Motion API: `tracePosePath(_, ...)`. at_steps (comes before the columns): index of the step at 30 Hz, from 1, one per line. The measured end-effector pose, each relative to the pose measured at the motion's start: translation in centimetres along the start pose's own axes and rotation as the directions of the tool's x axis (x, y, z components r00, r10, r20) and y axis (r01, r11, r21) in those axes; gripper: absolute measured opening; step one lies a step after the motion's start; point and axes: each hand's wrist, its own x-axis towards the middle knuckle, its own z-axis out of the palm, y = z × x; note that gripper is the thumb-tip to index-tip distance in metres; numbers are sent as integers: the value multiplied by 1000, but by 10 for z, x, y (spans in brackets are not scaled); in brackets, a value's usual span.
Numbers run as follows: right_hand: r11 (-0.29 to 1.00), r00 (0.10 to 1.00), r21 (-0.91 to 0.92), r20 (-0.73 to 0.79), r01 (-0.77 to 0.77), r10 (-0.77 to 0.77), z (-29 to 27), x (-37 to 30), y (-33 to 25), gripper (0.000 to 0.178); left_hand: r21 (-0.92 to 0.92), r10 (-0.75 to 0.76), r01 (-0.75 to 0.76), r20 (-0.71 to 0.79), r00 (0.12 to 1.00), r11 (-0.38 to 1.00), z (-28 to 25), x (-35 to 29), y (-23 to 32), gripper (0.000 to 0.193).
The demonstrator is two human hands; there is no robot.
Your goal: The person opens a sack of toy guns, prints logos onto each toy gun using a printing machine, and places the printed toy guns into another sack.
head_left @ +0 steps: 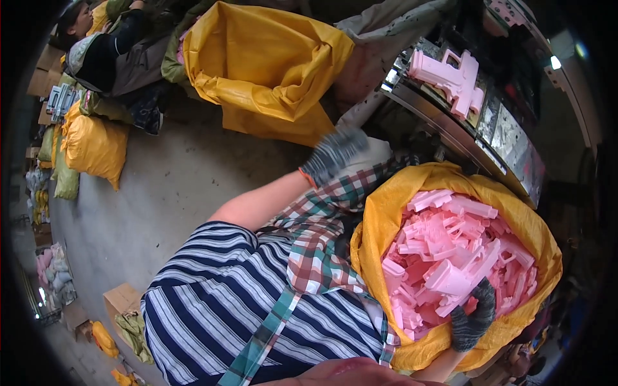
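Note:
My right hand (473,316), in a dark grey knit glove, reaches into a yellow woven sack (386,225) heaped with pink plastic toy gun parts. Its thumb and fingers close on a pink toy gun piece (460,278) on top of the pile. Over my lap, near the plaid apron (318,257), is my left hand (336,154), also gloved. Motion smears its fingers, and a pale grey shape beside them is too unclear to name. Another pink toy gun part (450,77) lies on the machine's metal bed (508,138), beyond both hands.
A large yellow sack (264,58) stands with its mouth wide at the far side. Stuffed yellow sacks (96,145) and a cardboard box (122,299) rest on the concrete floor (161,193) to the left. Another person (109,58) works at the far left.

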Motion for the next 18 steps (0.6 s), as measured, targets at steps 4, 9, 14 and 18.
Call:
tracePosePath(4, 997, 999, -49, -10, 51, -52, -2, -4, -3, 50, 471, 146, 191, -588, 795, 861, -57, 41, -97, 67)
tracePosePath(9, 999, 1000, -38, 7, 23, -22, -1, 0, -6, 50, 770, -430, 369, -136, 892, 520, -103, 28, -147, 100)
tracePosePath(14, 1000, 1000, -9, -18, 1, -1, -1, 1, -5, 48, 819, -505, 324, -49, 861, 473, -99, 25, -170, 78)
tracePosePath(18, 1000, 1000, -20, -15, -1, 1, 0, 1, -4, 48, 689, -665, 422, 116, 738, 589, -110, 21, -181, 48)
